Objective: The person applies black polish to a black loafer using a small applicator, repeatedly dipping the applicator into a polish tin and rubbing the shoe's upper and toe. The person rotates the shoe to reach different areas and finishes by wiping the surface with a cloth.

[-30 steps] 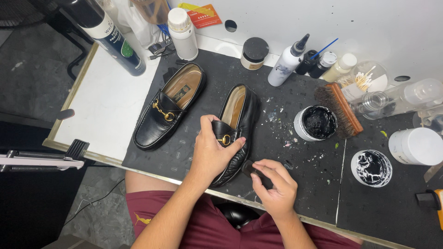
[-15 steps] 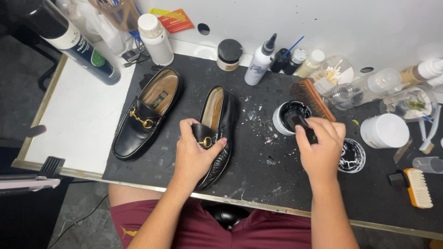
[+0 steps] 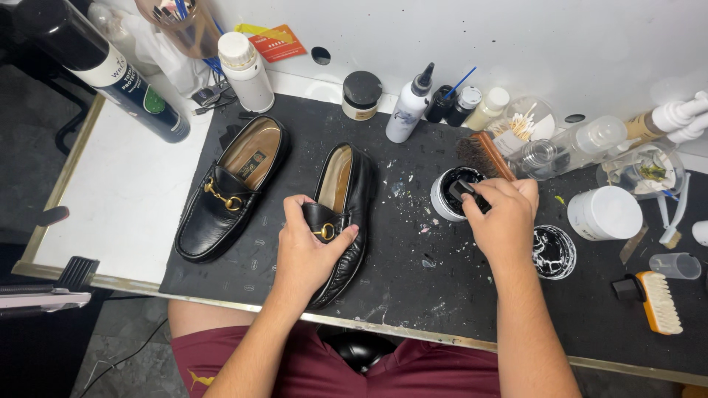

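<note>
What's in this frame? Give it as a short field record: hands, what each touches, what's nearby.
left hand: grips a black loafer across its gold buckle
right hand: holds a small dark applicator in an open polish tin
second loafer: lies untouched, left of the held one
surface: black mat, stained with polish
nearby: tin lid, white jar, wooden brush, squeeze bottle

forearms: bare, no sleeves | shorts: maroon, small yellow mark | hands: ungloved
</note>
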